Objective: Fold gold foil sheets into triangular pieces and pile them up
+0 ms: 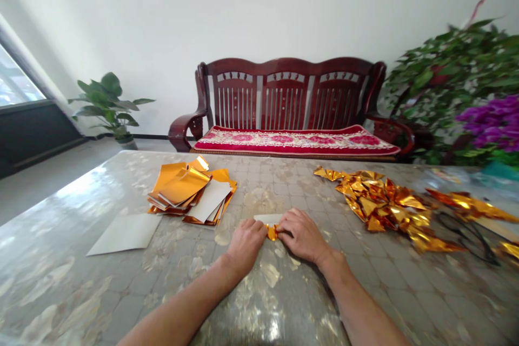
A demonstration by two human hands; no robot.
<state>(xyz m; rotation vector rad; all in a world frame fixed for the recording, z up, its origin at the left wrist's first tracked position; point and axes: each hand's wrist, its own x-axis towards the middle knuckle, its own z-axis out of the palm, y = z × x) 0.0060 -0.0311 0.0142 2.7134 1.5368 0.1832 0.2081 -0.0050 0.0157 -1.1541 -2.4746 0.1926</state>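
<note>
Between my two hands lies a sheet of gold foil paper (272, 232), its pale back showing along the far side and a gold strip turned up at the near edge. My left hand (248, 242) has its fingers closed on the sheet's left end. On the right end, my right hand (300, 233) pinches the same gold edge with thumb and fingers. The fingertips hide both ends of the fold. To the left sits a loose stack of gold foil sheets (182, 186), some pale side up. A single pale sheet (125, 233) lies apart, nearer the left edge.
A heap of folded gold foil pieces (379, 203) spreads over the right of the patterned table (194, 281). Dark-framed glasses (470, 238) and clear plastic (446, 178) lie beyond it. Behind the table stands a wooden bench (284, 102), with plants on both sides.
</note>
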